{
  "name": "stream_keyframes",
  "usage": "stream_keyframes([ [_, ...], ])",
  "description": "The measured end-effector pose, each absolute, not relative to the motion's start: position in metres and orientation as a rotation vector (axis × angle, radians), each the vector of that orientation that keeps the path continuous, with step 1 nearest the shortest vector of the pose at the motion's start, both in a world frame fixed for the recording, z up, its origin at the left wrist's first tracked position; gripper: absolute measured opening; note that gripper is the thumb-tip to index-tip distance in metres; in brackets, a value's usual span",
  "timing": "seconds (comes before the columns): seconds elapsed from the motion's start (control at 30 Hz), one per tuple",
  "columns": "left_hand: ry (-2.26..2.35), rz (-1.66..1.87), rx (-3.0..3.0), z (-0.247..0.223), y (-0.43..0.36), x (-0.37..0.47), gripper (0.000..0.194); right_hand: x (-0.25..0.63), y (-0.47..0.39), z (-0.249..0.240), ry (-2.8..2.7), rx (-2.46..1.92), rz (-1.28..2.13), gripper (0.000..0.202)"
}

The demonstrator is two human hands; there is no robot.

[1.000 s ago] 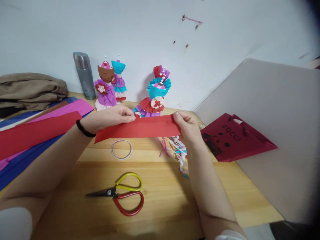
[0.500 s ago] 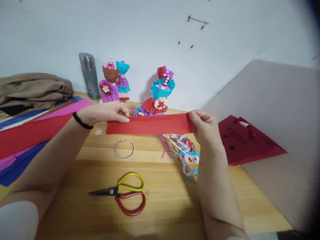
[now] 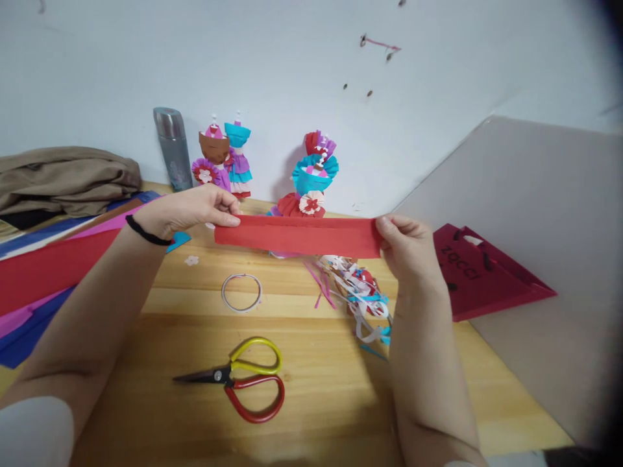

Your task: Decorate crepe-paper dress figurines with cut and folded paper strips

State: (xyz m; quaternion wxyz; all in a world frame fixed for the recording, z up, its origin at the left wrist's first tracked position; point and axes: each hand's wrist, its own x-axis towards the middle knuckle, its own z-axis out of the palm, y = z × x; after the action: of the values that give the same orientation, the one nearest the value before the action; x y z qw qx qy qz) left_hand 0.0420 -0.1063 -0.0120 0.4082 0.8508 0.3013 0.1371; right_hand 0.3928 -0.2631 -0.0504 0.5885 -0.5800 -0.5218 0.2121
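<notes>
A red paper strip (image 3: 296,236) is stretched level above the table, its upper edge folded. My left hand (image 3: 207,211) pinches its left end between thumb and fingers. The right end is pinched by my right hand (image 3: 402,243). Below the strip lie scissors (image 3: 231,378) with one yellow and one red handle, blades pointing left. A thin white ring (image 3: 242,292) and a small white paper flower (image 3: 191,260) rest on the wood between strip and scissors. Paper scraps (image 3: 360,292) are heaped beside my right forearm.
Paper-dressed figures (image 3: 315,175) stand by the wall, with a grey flask (image 3: 174,149) to their left. Coloured sheets (image 3: 58,259) and brown cloth (image 3: 68,178) lie at the left. A dark pink bag (image 3: 491,272) leans at the right against a pale board (image 3: 545,207).
Both hands have shifted slightly apart, and more of the strip's length shows between them. My left hand has moved left and up, uncovering a blue paper piece near my wrist.
</notes>
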Motion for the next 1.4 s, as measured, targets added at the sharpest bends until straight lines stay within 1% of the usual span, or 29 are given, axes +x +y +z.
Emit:
stream_keyframes([
  [0.17,0.803,0.394,2.146,-0.01,-0.104,0.039,0.024,0.382,-0.263,-0.048,-1.118,-1.262,0.488,0.025],
  [0.37,0.817,0.41,2.164,-0.013,-0.099,0.038,0.025,0.376,-0.264,-0.047,-1.088,-1.275,0.462,0.024],
  [0.53,0.75,0.245,2.223,-0.014,-0.098,0.039,0.025,0.371,-0.267,-0.044,-1.092,-1.27,0.466,0.028],
  [0.63,0.685,0.122,2.249,-0.013,-0.103,0.042,0.029,0.367,-0.271,-0.041,-1.102,-1.273,0.456,0.031],
  [0.77,0.551,0.048,2.275,-0.015,-0.116,0.054,0.033,0.361,-0.273,-0.041,-1.133,-1.296,0.473,0.031],
  [0.93,0.471,0.126,2.335,-0.028,-0.135,0.075,0.028,0.352,-0.272,-0.043,-1.206,-1.32,0.519,0.028],
  [1.07,0.506,0.245,2.192,-0.039,-0.146,0.085,0.032,0.341,-0.272,-0.042,-1.218,-1.31,0.575,0.026],
  [1.23,0.568,0.319,2.163,-0.037,-0.149,0.086,0.034,0.335,-0.269,-0.042,-1.257,-1.323,0.595,0.027],
  [1.4,0.573,0.24,2.158,-0.032,-0.145,0.083,0.034,0.336,-0.266,-0.044,-1.294,-1.322,0.576,0.029],
])
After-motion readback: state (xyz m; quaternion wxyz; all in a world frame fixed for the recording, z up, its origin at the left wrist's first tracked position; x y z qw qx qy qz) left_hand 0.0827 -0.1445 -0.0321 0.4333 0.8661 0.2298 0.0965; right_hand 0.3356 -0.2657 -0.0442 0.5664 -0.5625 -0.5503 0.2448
